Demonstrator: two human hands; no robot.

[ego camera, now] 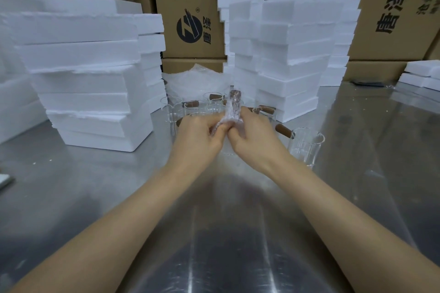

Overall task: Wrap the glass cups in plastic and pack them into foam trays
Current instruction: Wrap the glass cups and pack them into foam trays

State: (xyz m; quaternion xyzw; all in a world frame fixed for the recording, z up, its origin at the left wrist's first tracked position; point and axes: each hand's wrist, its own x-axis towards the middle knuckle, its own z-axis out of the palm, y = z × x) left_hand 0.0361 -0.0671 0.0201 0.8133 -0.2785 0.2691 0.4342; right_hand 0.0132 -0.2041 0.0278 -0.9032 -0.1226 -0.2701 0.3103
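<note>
**Q:** What do the hands hold?

**Operator:** I see the left hand (197, 135) and the right hand (254, 137) meeting above the steel table (214, 221). Both have their fingers curled round one wrapped cup (234, 104). Its bubble plastic covers the brown handle, which points up and away from me. The glass body is mostly hidden behind the fingers.

**Q:** And the containers?

**Operator:** Foam trays lie flat, one upon another, in a left stack (90, 78) and a taller right stack (290, 54). I cannot tell what any tray holds. A few more trays (421, 74) lie at the far right edge. Bare glass cups (171, 112) cluster upright on the table just behind the hands. One lone cup (306, 147) stands just right of the right wrist, its wooden handle (283, 130) pointing toward the hands. A loose heap of bubble plastic (195, 81) lies behind the cluster, between the two stacks. Cardboard cartons (190, 7) form the back wall.
</note>
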